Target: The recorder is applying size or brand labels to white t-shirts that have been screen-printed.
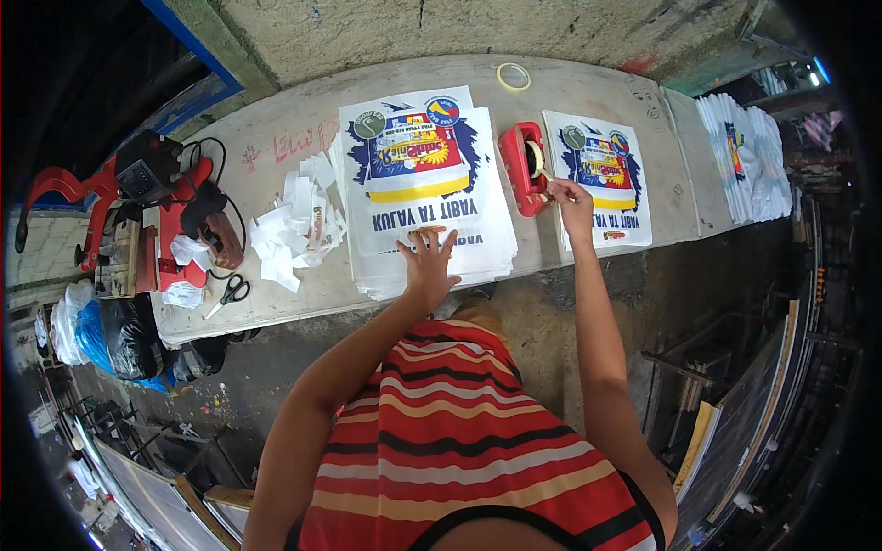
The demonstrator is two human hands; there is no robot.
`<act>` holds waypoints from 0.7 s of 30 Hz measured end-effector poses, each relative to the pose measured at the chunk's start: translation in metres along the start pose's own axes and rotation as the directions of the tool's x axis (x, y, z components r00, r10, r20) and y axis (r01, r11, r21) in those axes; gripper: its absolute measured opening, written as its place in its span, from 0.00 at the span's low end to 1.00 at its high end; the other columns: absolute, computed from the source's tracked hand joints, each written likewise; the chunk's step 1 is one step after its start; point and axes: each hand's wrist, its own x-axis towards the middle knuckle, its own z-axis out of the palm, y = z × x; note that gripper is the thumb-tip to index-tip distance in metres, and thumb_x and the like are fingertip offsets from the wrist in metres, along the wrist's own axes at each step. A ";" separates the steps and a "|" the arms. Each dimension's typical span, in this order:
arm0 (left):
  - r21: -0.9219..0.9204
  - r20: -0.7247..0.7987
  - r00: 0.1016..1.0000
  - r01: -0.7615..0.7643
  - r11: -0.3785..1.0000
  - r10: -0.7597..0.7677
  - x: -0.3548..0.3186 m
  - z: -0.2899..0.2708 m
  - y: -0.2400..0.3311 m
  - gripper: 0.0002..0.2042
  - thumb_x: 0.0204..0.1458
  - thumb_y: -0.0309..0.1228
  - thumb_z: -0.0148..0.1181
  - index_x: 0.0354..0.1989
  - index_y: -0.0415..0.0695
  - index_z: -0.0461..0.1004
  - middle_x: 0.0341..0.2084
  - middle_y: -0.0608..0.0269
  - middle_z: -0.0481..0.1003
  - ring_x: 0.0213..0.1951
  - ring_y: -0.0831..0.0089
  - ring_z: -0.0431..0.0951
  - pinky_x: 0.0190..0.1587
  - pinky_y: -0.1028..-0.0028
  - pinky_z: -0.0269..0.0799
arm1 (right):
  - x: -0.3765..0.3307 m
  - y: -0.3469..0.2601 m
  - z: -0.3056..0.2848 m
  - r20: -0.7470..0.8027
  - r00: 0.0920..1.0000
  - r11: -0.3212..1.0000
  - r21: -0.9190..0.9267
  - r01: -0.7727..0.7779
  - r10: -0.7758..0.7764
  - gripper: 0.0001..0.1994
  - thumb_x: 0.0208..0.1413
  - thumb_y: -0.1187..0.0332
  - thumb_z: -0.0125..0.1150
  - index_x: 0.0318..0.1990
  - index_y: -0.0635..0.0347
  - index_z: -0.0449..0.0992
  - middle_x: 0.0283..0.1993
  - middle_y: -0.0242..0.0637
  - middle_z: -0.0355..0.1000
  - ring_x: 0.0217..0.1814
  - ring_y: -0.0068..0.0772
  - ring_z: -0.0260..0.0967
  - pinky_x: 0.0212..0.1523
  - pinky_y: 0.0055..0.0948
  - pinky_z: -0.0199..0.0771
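Observation:
My left hand point(428, 266) lies with fingers spread on the near edge of a stack of white printed sheets point(375, 241), which carry a blue, red and yellow design. To its right stands a red tape dispenser point(513, 176) with a roll of tape point(534, 158) in it. My right hand point(573, 204) is at the dispenser's right side, thumb and forefinger pinched together on the end of the tape. Just beyond the right hand lies a smaller stack of sheets point(634, 209) with the same print.
White paper scraps point(292, 225) are heaped left of the big stack. Scissors point(231, 292) lie near the table's front left edge, beside a red machine point(175, 230) with a black cord. A loose tape roll point(513, 77) sits at the back. Folded white bundles point(749, 165) occupy the far right.

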 end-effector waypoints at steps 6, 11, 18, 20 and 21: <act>0.077 0.032 0.999 -0.004 0.997 0.002 0.001 0.000 0.000 0.50 0.47 0.62 0.64 0.76 0.60 0.49 0.64 0.43 0.58 0.63 0.41 0.60 0.59 0.30 0.60 | 0.008 -0.011 0.000 0.103 0.982 0.985 0.051 -0.163 0.157 0.10 0.58 0.73 0.67 0.46 0.66 0.80 0.29 0.31 0.78 0.28 0.19 0.72 0.31 0.21 0.70; 0.102 0.053 0.998 0.015 0.995 -0.020 0.001 0.000 0.001 0.50 0.46 0.61 0.66 0.76 0.60 0.49 0.63 0.44 0.59 0.63 0.41 0.61 0.59 0.30 0.60 | -0.003 -0.015 -0.008 0.094 0.975 0.978 -0.069 -0.195 0.201 0.06 0.57 0.73 0.68 0.40 0.63 0.79 0.27 0.32 0.79 0.27 0.17 0.71 0.27 0.21 0.67; 0.051 0.047 0.999 0.015 0.999 -0.017 0.003 0.002 0.001 0.50 0.45 0.59 0.68 0.76 0.60 0.49 0.64 0.43 0.56 0.63 0.39 0.60 0.58 0.30 0.60 | -0.014 0.003 -0.010 0.102 0.974 0.979 -0.008 -0.202 0.202 0.07 0.57 0.71 0.69 0.41 0.59 0.78 0.28 0.30 0.79 0.24 0.16 0.67 0.24 0.20 0.64; 0.049 0.048 0.999 0.017 0.999 -0.020 0.003 0.002 0.001 0.50 0.45 0.59 0.68 0.76 0.60 0.49 0.64 0.44 0.55 0.63 0.38 0.60 0.58 0.30 0.60 | -0.017 0.010 -0.007 0.113 0.966 0.960 0.136 -0.246 0.231 0.07 0.58 0.71 0.69 0.41 0.58 0.78 0.29 0.30 0.79 0.24 0.16 0.67 0.25 0.20 0.64; 0.052 0.053 0.998 0.019 0.998 -0.022 0.003 0.001 0.001 0.50 0.46 0.59 0.68 0.76 0.60 0.49 0.64 0.45 0.55 0.63 0.39 0.59 0.59 0.30 0.60 | -0.019 0.012 -0.007 0.125 0.958 0.918 0.278 -0.285 0.259 0.06 0.59 0.70 0.68 0.41 0.57 0.78 0.30 0.29 0.79 0.24 0.16 0.66 0.26 0.20 0.65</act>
